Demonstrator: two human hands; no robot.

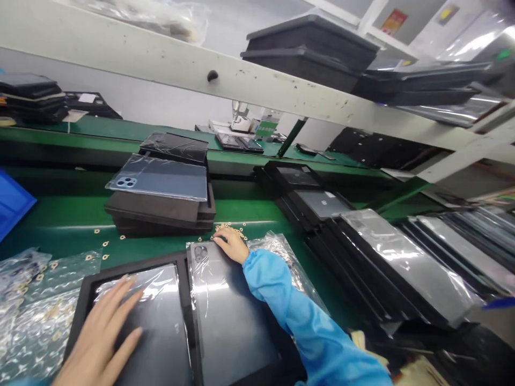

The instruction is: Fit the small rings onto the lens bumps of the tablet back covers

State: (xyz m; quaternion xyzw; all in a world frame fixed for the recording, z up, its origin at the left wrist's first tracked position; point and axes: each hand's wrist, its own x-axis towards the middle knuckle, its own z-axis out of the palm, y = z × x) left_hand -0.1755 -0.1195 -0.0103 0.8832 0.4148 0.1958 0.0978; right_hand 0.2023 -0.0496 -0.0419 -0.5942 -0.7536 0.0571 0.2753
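Two film-wrapped tablets lie side by side on a black foam tray [184,279] in front of me. My left hand [107,327] is over the left tablet [161,321], its fingers spread; I cannot tell whether they press on it. The right tablet [229,316] lies back up, with a camera bump at its far left corner. At that tablet's far edge is my right hand [232,244], in a blue sleeve, thumb and fingers closed at the edge. Its fingertips are partly hidden. Small tan ring-shaped pieces [241,231] lie scattered just beyond it.
Behind the tray stands a stack of black foam trays [156,212] topped by a wrapped tablet [169,179]. More trays with tablets [402,257] fill the right side. Bubble wrap [36,332] lies at left, near a blue bin [14,203]. A white shelf beam [225,75] crosses overhead.
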